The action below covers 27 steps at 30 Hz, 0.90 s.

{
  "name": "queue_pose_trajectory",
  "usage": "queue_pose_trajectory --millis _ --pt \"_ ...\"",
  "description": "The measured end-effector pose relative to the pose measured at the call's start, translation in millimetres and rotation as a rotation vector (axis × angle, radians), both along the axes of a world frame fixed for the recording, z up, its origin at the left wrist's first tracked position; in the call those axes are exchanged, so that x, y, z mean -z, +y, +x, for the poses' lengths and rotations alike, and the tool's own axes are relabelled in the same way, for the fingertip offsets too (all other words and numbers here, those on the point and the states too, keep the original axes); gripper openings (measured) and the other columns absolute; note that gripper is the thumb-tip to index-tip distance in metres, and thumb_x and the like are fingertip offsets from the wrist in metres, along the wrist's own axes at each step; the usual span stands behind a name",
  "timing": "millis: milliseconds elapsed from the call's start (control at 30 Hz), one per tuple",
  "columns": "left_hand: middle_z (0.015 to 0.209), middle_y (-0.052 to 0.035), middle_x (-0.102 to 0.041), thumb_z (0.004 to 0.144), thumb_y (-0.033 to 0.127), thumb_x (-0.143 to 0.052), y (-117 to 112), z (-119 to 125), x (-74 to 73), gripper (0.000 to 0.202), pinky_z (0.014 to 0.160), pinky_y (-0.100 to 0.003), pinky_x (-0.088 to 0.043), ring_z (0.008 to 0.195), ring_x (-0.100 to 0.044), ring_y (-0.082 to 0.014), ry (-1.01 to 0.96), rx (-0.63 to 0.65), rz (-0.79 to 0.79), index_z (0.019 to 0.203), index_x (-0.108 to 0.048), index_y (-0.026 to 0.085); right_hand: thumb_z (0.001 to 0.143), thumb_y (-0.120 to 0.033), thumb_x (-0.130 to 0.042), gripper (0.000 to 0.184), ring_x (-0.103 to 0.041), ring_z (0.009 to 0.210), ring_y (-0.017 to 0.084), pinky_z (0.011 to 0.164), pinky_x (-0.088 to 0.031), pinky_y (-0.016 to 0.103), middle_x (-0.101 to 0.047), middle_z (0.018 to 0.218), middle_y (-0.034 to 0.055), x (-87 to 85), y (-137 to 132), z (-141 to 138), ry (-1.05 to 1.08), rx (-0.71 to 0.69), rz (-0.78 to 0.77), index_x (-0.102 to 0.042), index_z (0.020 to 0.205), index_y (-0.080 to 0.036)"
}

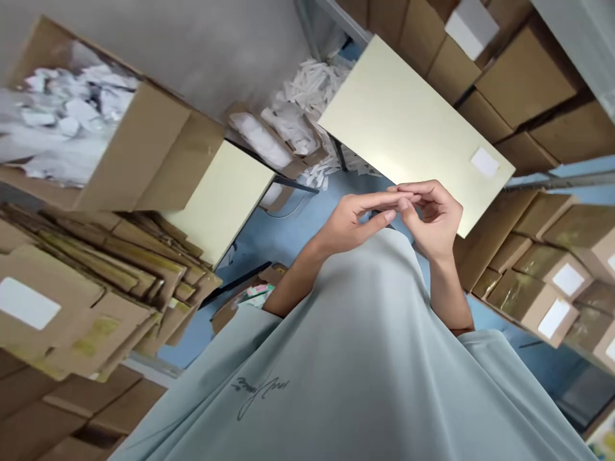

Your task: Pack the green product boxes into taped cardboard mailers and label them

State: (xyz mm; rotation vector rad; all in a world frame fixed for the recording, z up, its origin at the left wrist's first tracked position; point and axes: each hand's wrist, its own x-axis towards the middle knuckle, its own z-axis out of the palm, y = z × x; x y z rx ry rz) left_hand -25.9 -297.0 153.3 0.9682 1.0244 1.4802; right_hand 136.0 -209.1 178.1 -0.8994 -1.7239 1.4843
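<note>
My left hand point(358, 218) and my right hand point(435, 214) meet in front of my light grey-green shirt point(365, 346). The left fingers stretch out flat to the right, with the thumb apart below them. Loosely curved, the right fingers rest over the left fingertips, and the right thumb touches near them from below. No object shows in either hand. Behind the hands lie the blue floor point(298, 224) and a pale yellow table point(394, 115) bearing a small white label point(485, 162).
At left, an open carton point(139, 144) full of white pieces stands on another pale table point(230, 186). Flattened cartons point(110, 282) are stacked nearby. Shelves of closed boxes point(526, 77) line the right, with labelled boxes point(542, 301) lower down. White strips point(314, 86) pile up at the back.
</note>
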Motion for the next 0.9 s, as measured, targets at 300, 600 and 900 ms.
queue_pose_trajectory --millis 300,600,900 --pt "0.135 -0.0114 -0.086 0.103 0.053 -0.083 6 -103 -5.8 0.043 0.116 -0.043 -0.065 0.126 -0.083 -0.0311 0.139 -0.341 -0.133 0.135 -0.088 0.024 0.102 -0.043 -0.08 0.019 -0.088 0.095 0.024 0.09 -0.075 0.038 -0.091 0.106 0.0044 6.1 86 -140 -0.056 -0.49 0.011 -0.086 0.104 -0.026" --pt "0.139 -0.0125 -0.084 0.107 0.055 -0.077 -15 -149 -0.4 0.044 0.114 -0.044 -0.065 0.128 -0.083 -0.0318 0.102 -0.775 -0.29 0.137 -0.087 0.024 0.096 -0.032 -0.074 0.016 -0.089 0.092 0.024 0.089 -0.075 0.037 -0.091 0.104 0.0027 29.5 108 -281 -0.145 -1.03 -0.057 -0.087 0.102 -0.027" --pt "0.14 -0.0137 -0.084 0.105 0.054 -0.081 -72 -142 5.6 0.043 0.117 -0.045 -0.064 0.135 -0.08 -0.0331 -0.069 -1.178 -0.3 0.134 -0.088 0.023 0.094 -0.031 -0.071 0.019 -0.09 0.092 0.025 0.089 -0.075 0.039 -0.092 0.105 0.0024 37.0 43 -355 -0.163 -1.398 -0.013 -0.087 0.103 -0.028"
